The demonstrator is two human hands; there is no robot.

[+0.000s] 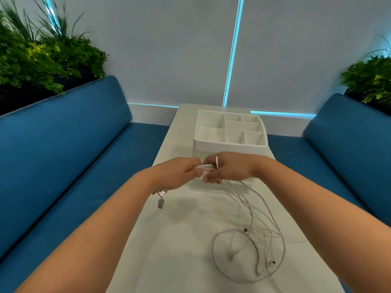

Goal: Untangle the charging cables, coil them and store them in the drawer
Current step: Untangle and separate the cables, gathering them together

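Both hands are seen meeting over the middle of the white tabletop point(186, 240). A bunch of white charging cables point(251, 227) is gripped by the left hand point(179, 173), fingers curled round the strands where they are gathered side by side. The same bunch is pinched by the right hand point(227, 170), just beside the left, and a small loop of cable is seen standing up over its fingers. Two USB plugs point(161, 196) are left dangling below the left wrist, off the left edge of the tabletop. From the right hand the loose strands are trailed down and toward the near right, where they are spread in a tangle of loops on the tabletop, several small connector ends showing among them. Further back, a white drawer organiser point(230, 142) with divided compartments is set on the tabletop; nothing can be seen in its compartments. Blue cushioned benches point(63, 144) are seen on both sides, with green plants point(42, 58) behind them.
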